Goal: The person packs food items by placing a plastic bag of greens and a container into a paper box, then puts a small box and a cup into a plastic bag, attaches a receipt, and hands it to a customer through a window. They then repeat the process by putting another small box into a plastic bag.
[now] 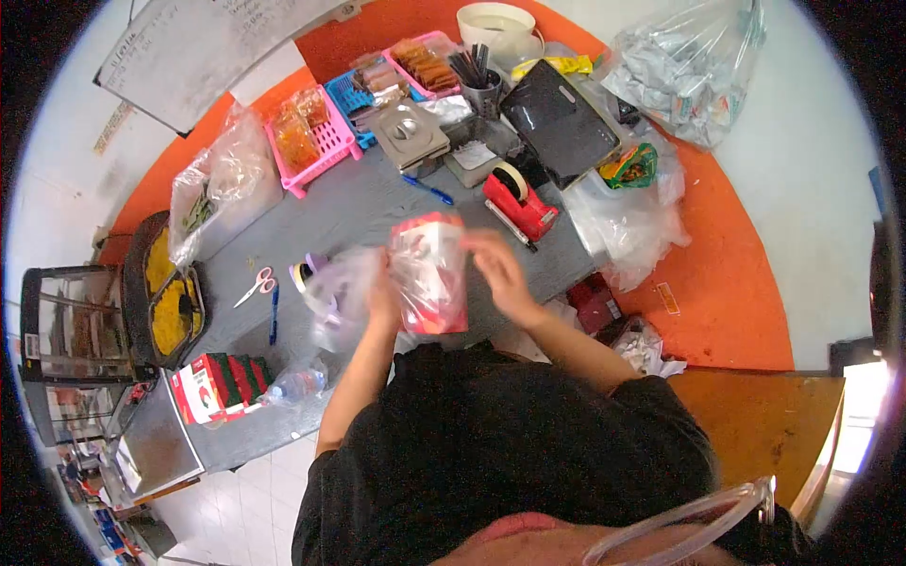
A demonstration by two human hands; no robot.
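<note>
A red and white cardboard box is held upright in front of my torso, over the near side of the grey table. My left hand grips its left edge, with a clear plastic bag bunched at the hand and partly over the box. My right hand, blurred by motion, has its fingers stretched toward the box's upper right edge. Behind the bag, a purple tape dispenser shows in part. Scissors with pink-edged handles and a blue pen lie to the left.
A red tape dispenser and another blue pen lie beyond the box. Pink basket, lidded steel container and black tray line the back. Several red boxes and a plastic bottle stand at near left.
</note>
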